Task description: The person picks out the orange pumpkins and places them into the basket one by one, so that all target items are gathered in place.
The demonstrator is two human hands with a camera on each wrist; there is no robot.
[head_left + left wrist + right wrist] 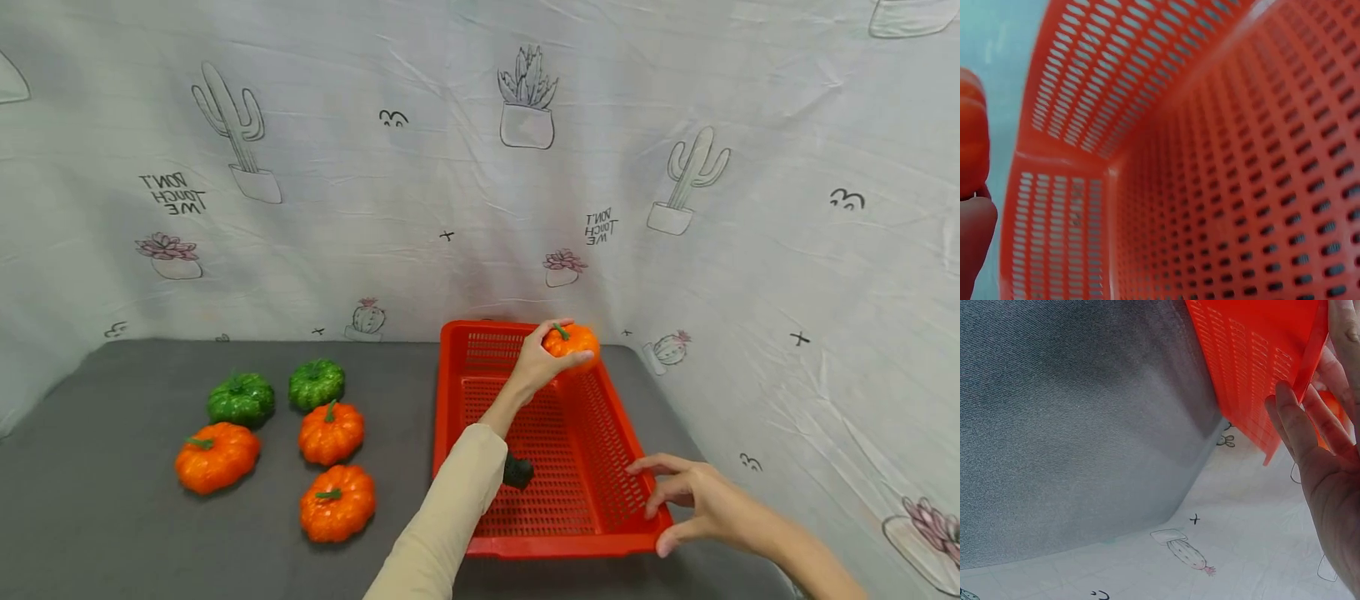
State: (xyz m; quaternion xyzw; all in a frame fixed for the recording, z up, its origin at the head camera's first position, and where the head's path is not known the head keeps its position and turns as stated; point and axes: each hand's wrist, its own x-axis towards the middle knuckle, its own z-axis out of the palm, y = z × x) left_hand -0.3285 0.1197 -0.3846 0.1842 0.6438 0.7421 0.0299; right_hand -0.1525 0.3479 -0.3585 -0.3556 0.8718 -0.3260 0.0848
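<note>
My left hand (542,360) grips a small orange pumpkin (576,347) with a green stem, held over the far right part of a red plastic basket (555,547). In the left wrist view, the orange pumpkin (971,134) shows at the left edge, beside a fingertip, with the basket's slotted floor and walls beyond. My right hand (701,502) holds the basket's near right corner, fingers over the rim and thumb at the outside. In the right wrist view, the right hand's fingers (1297,428) lie around the basket's rim (1315,353).
Left of the basket, on a grey cloth surface (150,533), sit orange pumpkins (337,503) and two green pumpkins (242,399). A small black object (517,472) shows beside the left sleeve. A white printed curtain (420,192) hangs behind and to the right.
</note>
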